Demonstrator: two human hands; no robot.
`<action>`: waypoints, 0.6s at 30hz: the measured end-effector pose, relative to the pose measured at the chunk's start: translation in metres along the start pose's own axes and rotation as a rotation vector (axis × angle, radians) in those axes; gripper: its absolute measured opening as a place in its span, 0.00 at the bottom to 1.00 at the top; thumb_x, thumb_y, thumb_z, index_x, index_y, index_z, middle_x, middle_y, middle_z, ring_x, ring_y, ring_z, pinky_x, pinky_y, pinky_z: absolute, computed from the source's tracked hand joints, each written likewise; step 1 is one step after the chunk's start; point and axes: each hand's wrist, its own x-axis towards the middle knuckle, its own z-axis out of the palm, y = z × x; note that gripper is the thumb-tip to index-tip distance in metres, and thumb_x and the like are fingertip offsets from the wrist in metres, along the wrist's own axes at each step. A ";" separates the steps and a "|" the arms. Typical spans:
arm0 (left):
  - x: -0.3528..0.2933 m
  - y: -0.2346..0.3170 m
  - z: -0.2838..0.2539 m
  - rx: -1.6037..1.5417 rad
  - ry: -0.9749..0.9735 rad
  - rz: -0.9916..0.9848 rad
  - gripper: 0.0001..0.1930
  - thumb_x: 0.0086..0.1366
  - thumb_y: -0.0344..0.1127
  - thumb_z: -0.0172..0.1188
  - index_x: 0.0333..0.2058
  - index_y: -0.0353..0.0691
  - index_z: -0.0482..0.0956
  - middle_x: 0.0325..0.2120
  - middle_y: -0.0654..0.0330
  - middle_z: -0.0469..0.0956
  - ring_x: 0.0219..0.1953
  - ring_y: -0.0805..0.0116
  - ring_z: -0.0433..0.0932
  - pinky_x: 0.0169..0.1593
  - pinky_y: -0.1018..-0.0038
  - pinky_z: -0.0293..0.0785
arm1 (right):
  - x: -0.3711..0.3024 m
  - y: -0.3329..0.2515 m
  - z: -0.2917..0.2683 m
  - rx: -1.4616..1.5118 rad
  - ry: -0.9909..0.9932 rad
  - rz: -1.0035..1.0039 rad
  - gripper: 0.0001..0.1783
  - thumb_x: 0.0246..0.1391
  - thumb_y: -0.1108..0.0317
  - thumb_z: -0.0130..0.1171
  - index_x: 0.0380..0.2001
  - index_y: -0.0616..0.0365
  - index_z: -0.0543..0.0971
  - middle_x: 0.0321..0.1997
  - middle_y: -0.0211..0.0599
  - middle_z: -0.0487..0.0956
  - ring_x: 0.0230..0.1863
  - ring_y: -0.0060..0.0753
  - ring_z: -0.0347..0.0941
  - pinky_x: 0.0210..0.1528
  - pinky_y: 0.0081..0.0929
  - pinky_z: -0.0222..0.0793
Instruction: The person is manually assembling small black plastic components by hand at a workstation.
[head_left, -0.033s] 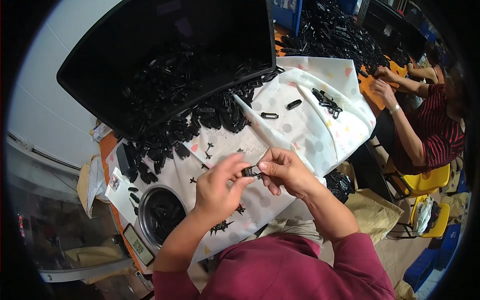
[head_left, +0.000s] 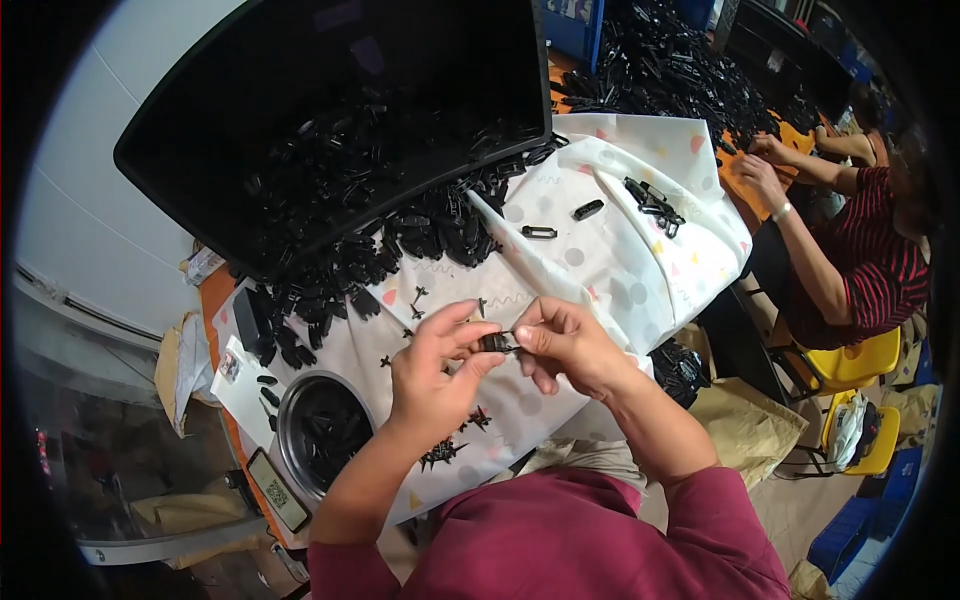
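Observation:
Between my two hands, over the cloth-covered table, is a small black plastic part (head_left: 494, 343), with thin prongs or a frame reaching toward the right. My left hand (head_left: 437, 368) pinches its left end between thumb and fingers. The thumb and forefinger of my right hand (head_left: 567, 345) grip its right end; the other fingers are curled. Fingertips cover much of the part, so its exact kind cannot be told. Small black spiky pieces (head_left: 440, 455) lie on the cloth by my left forearm, with others scattered beyond that hand.
A large black bin (head_left: 330, 60) tips toward me, spilling a heap of black plastic parts (head_left: 435, 225). A metal bowl (head_left: 287, 425) of black pieces and a phone (head_left: 277, 490) are at left. Loose parts (head_left: 655, 205) sit on the cloth (head_left: 600, 270). A co-worker's arms (head_left: 810, 255) are at right.
My left fingers, blurred before, are now steadier, with the forefinger lifted slightly and the part showing more clearly. The co-worker's near hand has shifted a little.

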 end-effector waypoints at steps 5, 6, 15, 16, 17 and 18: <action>-0.007 0.000 0.019 -0.714 0.221 -0.419 0.32 0.54 0.22 0.57 0.55 0.33 0.51 0.42 0.47 0.72 0.41 0.70 0.73 0.44 0.77 0.70 | 0.000 0.016 0.013 -0.144 0.078 -0.134 0.17 0.52 0.60 0.53 0.39 0.62 0.67 0.22 0.33 0.72 0.17 0.23 0.70 0.16 0.16 0.64; -0.005 0.000 0.021 -0.638 0.212 -0.402 0.30 0.54 0.22 0.56 0.54 0.31 0.53 0.42 0.47 0.72 0.41 0.69 0.73 0.45 0.76 0.69 | 0.003 0.023 0.010 -0.194 0.076 -0.189 0.16 0.53 0.61 0.52 0.38 0.63 0.67 0.23 0.32 0.72 0.20 0.22 0.71 0.19 0.15 0.66; 0.008 -0.096 0.002 -0.863 0.258 -0.888 0.15 0.60 0.34 0.51 0.43 0.33 0.66 0.31 0.55 0.76 0.31 0.72 0.75 0.37 0.79 0.71 | 0.088 -0.009 -0.054 -1.219 0.408 -0.401 0.14 0.47 0.63 0.55 0.36 0.58 0.74 0.28 0.39 0.77 0.29 0.43 0.73 0.33 0.31 0.69; 0.013 -0.123 0.005 -0.729 0.288 -0.945 0.14 0.60 0.33 0.49 0.43 0.35 0.66 0.28 0.56 0.74 0.28 0.72 0.73 0.33 0.79 0.70 | 0.115 -0.001 -0.089 -1.389 0.521 -0.552 0.15 0.45 0.64 0.54 0.37 0.57 0.74 0.35 0.43 0.75 0.34 0.49 0.71 0.38 0.35 0.67; 0.015 -0.146 0.004 -0.582 0.338 -1.001 0.13 0.60 0.32 0.47 0.44 0.37 0.66 0.26 0.57 0.73 0.25 0.73 0.72 0.28 0.79 0.70 | 0.133 0.001 -0.100 -1.567 0.565 -0.472 0.13 0.44 0.67 0.53 0.35 0.58 0.74 0.36 0.42 0.74 0.35 0.47 0.71 0.38 0.36 0.67; 0.022 -0.157 0.013 -0.459 0.309 -1.037 0.12 0.60 0.33 0.47 0.42 0.38 0.67 0.25 0.59 0.72 0.22 0.74 0.71 0.26 0.80 0.69 | 0.144 0.009 -0.117 -1.672 0.550 -0.454 0.12 0.43 0.69 0.52 0.34 0.58 0.74 0.35 0.43 0.73 0.34 0.47 0.71 0.37 0.37 0.67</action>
